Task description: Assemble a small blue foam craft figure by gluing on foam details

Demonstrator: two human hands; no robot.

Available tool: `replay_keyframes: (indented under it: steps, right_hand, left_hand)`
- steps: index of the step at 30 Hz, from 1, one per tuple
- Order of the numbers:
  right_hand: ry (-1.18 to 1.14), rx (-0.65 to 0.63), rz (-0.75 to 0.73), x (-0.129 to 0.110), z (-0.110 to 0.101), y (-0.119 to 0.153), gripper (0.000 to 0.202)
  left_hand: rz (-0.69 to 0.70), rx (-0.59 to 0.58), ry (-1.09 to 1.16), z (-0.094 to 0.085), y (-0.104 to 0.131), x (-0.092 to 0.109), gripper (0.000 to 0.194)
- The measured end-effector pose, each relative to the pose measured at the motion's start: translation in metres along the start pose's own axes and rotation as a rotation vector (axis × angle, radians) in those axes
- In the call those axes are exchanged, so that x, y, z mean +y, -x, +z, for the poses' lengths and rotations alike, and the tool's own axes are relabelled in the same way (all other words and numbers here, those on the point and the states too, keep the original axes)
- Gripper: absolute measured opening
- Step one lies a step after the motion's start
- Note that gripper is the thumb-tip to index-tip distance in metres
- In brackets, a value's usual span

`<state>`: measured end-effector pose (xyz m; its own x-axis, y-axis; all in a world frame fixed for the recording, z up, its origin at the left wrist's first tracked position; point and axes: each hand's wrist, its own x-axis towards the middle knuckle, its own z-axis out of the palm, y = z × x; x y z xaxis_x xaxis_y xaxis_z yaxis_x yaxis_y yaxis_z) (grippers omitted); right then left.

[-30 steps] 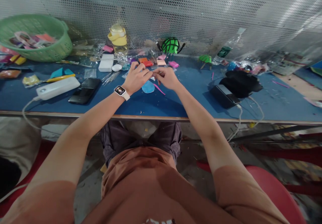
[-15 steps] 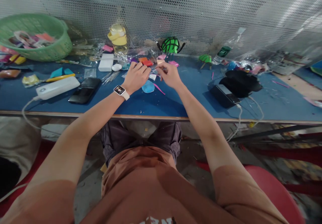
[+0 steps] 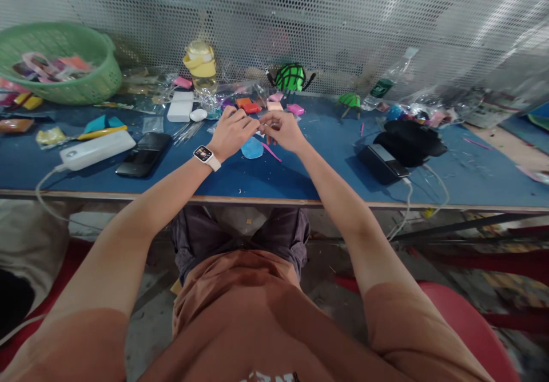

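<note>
My left hand (image 3: 234,132), with a white watch on its wrist, is curled over the blue table, its fingertips hidden from view. My right hand (image 3: 283,131) meets it, thumb and fingers pinched close to the left fingers; whatever is between them is too small to make out. Just below the hands lie a flat blue clay piece (image 3: 252,148) and a thin pink tool (image 3: 271,152). Beyond them sit an orange-red packet (image 3: 249,106), a peach block (image 3: 275,106) and a pink block (image 3: 295,109).
A green basket (image 3: 94,79) of packets stands far left. Nearer are a white power strip (image 3: 98,150), a black phone (image 3: 144,154) and a yellow-banded bottle (image 3: 201,67). Green-and-black figures (image 3: 290,77) stand at the back. On the right are a black device (image 3: 381,163) and a plastic bottle (image 3: 391,82).
My right hand has moved slightly left and down, so its fingers now meet those of my left hand. The left hand has stayed almost in place.
</note>
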<state>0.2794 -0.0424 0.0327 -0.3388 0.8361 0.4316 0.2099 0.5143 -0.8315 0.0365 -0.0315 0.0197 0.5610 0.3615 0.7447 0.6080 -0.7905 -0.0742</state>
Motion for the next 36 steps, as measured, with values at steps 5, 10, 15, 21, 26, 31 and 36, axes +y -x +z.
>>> replay_keyframes:
  steps: [5, 10, 15, 21, 26, 31, 36]
  right_hand:
    - [-0.006, -0.082, 0.01, -0.0012, -0.0016, 0.0017, 0.057]
    - [0.003, -0.077, 0.013, -0.0055, -0.0022, 0.0029, 0.058]
    - [-0.023, -0.059, 0.0, -0.0061, -0.0015, 0.0015, 0.069]
    - [-0.134, -0.067, 0.015, -0.0075, 0.0009, 0.0016, 0.078]
    - [-0.221, -0.037, 0.043, -0.0095, 0.0032, 0.0019, 0.077]
    - [-0.32, -0.034, 0.103, -0.0064, 0.002, 0.0004, 0.075]
    - [-0.328, -0.136, 0.16, -0.0065, -0.0007, 0.0023, 0.073]
  left_hand:
    - [-0.013, 0.014, 0.005, 0.0014, 0.0008, -0.0004, 0.033]
    - [0.021, 0.006, -0.033, 0.0014, 0.0008, -0.0019, 0.033]
    - [0.049, -0.007, -0.041, -0.0029, -0.0005, -0.0013, 0.037]
    - [-0.003, 0.046, 0.059, -0.0052, -0.001, 0.0004, 0.035]
    - [-0.035, 0.096, 0.083, -0.0029, -0.0001, -0.0019, 0.044]
    - [-0.038, 0.101, 0.081, -0.0029, -0.0004, -0.0018, 0.044]
    - [0.002, 0.044, 0.077, -0.0061, -0.001, 0.0002, 0.038]
